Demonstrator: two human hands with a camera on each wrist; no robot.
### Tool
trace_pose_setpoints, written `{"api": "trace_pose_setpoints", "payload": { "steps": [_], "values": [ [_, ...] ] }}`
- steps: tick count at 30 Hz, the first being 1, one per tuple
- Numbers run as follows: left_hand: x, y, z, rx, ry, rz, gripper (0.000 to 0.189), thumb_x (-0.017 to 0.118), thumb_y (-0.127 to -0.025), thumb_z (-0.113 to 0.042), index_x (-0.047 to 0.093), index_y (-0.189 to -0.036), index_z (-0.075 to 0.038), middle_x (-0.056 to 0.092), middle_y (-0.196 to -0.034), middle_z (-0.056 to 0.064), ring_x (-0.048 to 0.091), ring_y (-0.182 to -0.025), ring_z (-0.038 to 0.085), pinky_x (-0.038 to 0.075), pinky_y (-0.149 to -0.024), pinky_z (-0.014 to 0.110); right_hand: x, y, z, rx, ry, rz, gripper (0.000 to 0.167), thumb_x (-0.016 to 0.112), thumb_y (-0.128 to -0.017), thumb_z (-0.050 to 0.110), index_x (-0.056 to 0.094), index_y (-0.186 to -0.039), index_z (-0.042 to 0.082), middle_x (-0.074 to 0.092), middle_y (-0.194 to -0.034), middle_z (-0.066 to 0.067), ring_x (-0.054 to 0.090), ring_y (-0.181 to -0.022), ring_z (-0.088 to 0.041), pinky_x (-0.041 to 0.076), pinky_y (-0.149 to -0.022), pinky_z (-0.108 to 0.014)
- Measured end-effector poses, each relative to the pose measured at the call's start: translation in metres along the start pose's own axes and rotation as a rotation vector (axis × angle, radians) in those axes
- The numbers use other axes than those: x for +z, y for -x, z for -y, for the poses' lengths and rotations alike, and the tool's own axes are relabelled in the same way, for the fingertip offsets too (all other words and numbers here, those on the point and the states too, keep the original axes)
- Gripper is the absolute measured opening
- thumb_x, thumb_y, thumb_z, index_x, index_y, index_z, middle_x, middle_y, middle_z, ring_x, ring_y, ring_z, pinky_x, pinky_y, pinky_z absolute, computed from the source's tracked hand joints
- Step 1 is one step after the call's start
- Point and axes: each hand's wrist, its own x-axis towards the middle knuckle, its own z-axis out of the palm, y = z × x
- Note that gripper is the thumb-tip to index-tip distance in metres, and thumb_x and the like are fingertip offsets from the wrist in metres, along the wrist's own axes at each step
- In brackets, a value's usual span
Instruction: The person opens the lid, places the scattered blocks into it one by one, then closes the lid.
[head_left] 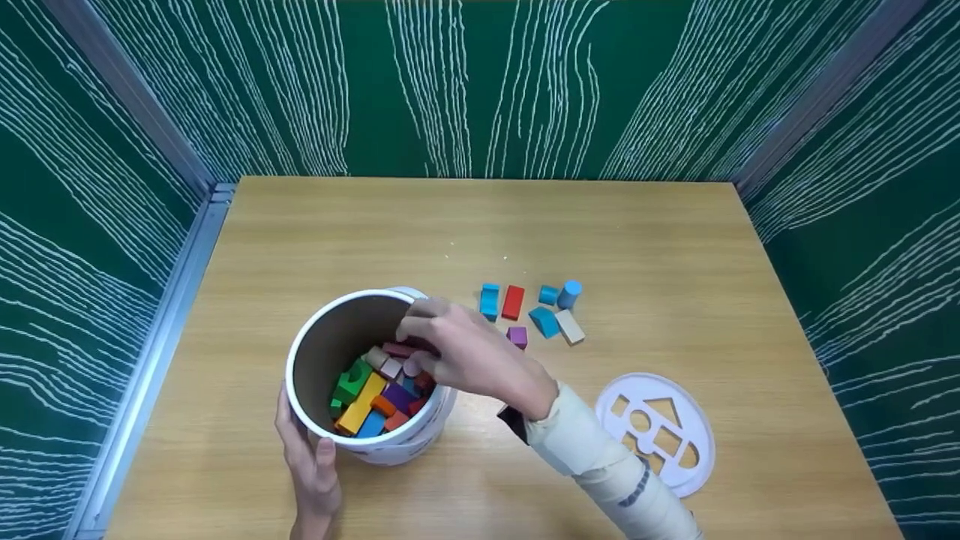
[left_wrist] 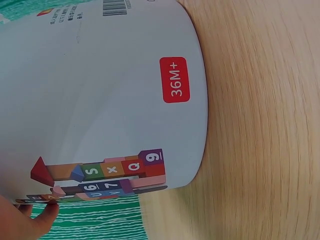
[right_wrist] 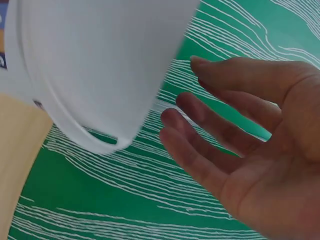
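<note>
A white bucket (head_left: pixel 412 446) stands tilted on the table, several colored wooden blocks (head_left: pixel 375 397) lying inside. My left hand (head_left: pixel 311 472) holds its near left side, thumb and fingers spread round the wall just under the rim. In the left wrist view the bucket's wall (left_wrist: pixel 115 100) fills much of the picture, and only some fingertips (left_wrist: pixel 45 220) show at the corner. Over the bucket's right rim reaches my right hand (head_left: pixel 476 356), fingers loosely bent above the blocks. The right wrist view shows that hand (right_wrist: pixel 250 145) with nothing between thumb and fingers, apart from the bucket wall.
Right of the bucket several loose blocks lie on the wooden table (head_left: pixel 637 240), among them a red block (head_left: pixel 513 302), a blue cylinder (head_left: pixel 569 294) and a purple cube (head_left: pixel 517 337). A white lid with shaped holes (head_left: pixel 701 435) lies near the right forearm. Green walls enclose the table.
</note>
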Motion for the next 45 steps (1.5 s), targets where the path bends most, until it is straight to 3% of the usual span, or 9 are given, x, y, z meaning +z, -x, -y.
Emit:
{"api": "trace_pose_setpoints", "payload": {
  "steps": [12, 19, 22, 26, 34, 42, 45],
  "values": [
    [-0.001, 0.001, 0.002, -0.002, -0.005, 0.009, 0.068, 0.046, -0.09, -0.021, 0.016, -0.151, -0.015, 0.02, -0.155, 0.004, 0.022, -0.138, 0.024, 0.02, -0.114, 0.034, -0.009, 0.013, -0.011, 0.081, 0.125, -0.029, 0.033, 0.077, -0.078, 0.013, 0.07, -0.11, 0.013, 0.06, -0.114, -0.007, 0.059, -0.097, -0.021, 0.054, -0.079, -0.028],
    [0.0, 0.0, 0.003, 0.069, 0.025, -0.006, 0.067, 0.046, -0.089, -0.018, 0.019, -0.15, -0.007, 0.022, -0.153, 0.012, 0.025, -0.136, 0.027, 0.023, -0.112, 0.032, -0.01, 0.02, -0.023, 0.112, 0.163, -0.075, 0.034, 0.077, -0.077, 0.011, 0.069, -0.11, 0.013, 0.059, -0.11, -0.006, 0.056, -0.094, -0.02, 0.054, -0.072, -0.026],
    [0.0, 0.0, 0.001, 0.052, 0.024, -0.011, 0.067, 0.046, -0.089, -0.019, 0.019, -0.15, -0.009, 0.022, -0.153, 0.01, 0.025, -0.136, 0.025, 0.024, -0.112, 0.03, -0.008, 0.022, -0.028, 0.12, 0.15, -0.091, 0.034, 0.076, -0.077, 0.009, 0.069, -0.11, 0.013, 0.058, -0.11, -0.006, 0.055, -0.096, -0.02, 0.054, -0.072, -0.026],
    [0.0, 0.0, 0.001, 0.043, 0.017, -0.007, 0.067, 0.046, -0.089, -0.019, 0.019, -0.15, -0.01, 0.022, -0.154, 0.009, 0.025, -0.136, 0.024, 0.024, -0.112, 0.031, -0.004, 0.023, -0.036, 0.147, 0.14, -0.101, 0.036, 0.076, -0.076, 0.008, 0.068, -0.111, 0.014, 0.058, -0.111, -0.005, 0.055, -0.099, -0.021, 0.054, -0.076, -0.028],
    [0.0, -0.001, 0.002, 0.1, 0.013, -0.004, 0.066, 0.045, -0.09, -0.016, 0.018, -0.149, -0.005, 0.022, -0.153, 0.013, 0.026, -0.136, 0.024, 0.024, -0.112, 0.028, 0.009, 0.024, -0.056, 0.211, 0.104, -0.066, 0.036, 0.078, -0.075, 0.011, 0.069, -0.11, 0.013, 0.061, -0.113, -0.005, 0.057, -0.101, -0.021, 0.054, -0.079, -0.028],
    [0.0, -0.001, 0.0, 0.065, 0.015, -0.004, 0.067, 0.046, -0.091, -0.021, 0.018, -0.15, -0.008, 0.022, -0.153, 0.011, 0.025, -0.136, 0.024, 0.023, -0.112, 0.03, 0.031, 0.026, -0.08, 0.306, 0.085, -0.008, 0.041, 0.081, -0.072, 0.012, 0.069, -0.112, 0.011, 0.06, -0.112, -0.006, 0.059, -0.092, -0.021, 0.055, -0.07, -0.027],
    [0.0, -0.001, 0.003, 0.097, 0.026, -0.007, 0.066, 0.046, -0.091, -0.02, 0.019, -0.149, -0.005, 0.023, -0.153, 0.013, 0.026, -0.135, 0.026, 0.023, -0.112, 0.03, 0.037, 0.028, -0.086, 0.336, 0.085, -0.006, 0.039, 0.079, -0.074, 0.013, 0.068, -0.112, 0.013, 0.059, -0.113, -0.007, 0.059, -0.087, -0.021, 0.054, -0.065, -0.026]
  ]
}}
